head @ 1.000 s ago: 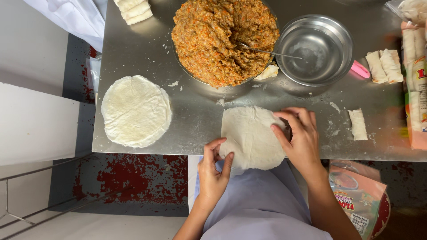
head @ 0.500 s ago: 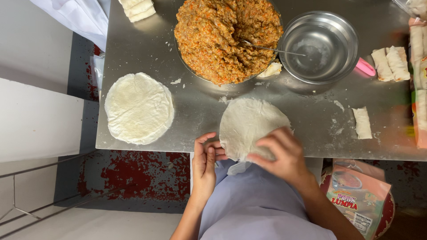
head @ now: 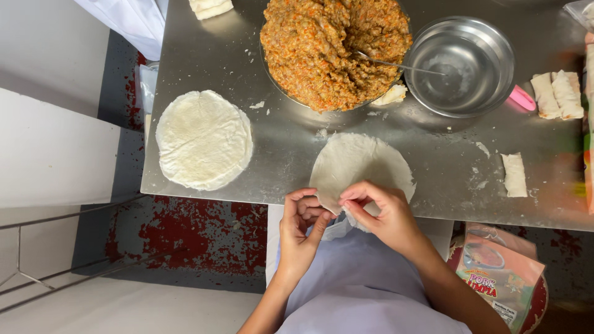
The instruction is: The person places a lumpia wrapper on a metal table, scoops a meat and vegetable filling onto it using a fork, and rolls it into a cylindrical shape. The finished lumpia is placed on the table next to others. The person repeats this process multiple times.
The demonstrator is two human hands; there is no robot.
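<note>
Both hands pinch the wrapper (head: 362,164) at its 6 o'clock edge, at the table (head: 297,154) edge: right hand (head: 377,213) fingertips closed on it, left hand (head: 300,229) curled beside. Peeling slowly, close to the steel, should avoid tears.

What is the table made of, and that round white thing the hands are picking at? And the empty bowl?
Table: looks like steel, dull grey with a soft sheen and smears.
Wrapper: seems thin, soft dough, matte white and slightly wrinkled; its near edge bends where the right hand and left hand pinch it.
Bowl: shiny metal, probably steel, with bright reflections inside.
</note>
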